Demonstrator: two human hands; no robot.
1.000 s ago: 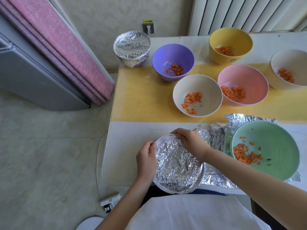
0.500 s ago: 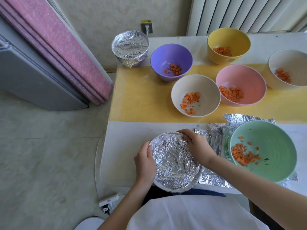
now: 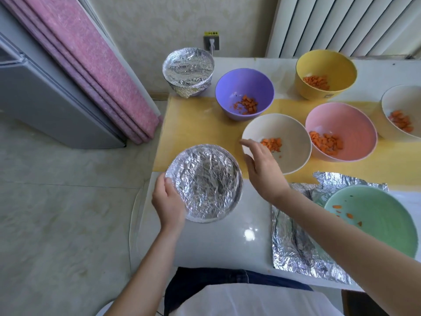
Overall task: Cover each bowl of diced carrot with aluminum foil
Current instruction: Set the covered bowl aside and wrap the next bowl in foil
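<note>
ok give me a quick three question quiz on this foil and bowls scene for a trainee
1. True or false: the left hand grips the near foil-covered bowl.
2. How many bowls have no foil cover?
3. The loose foil sheet lies under which bowl? A purple; B the green bowl; C yellow.
Key: 1 true; 2 six; 3 B.
</note>
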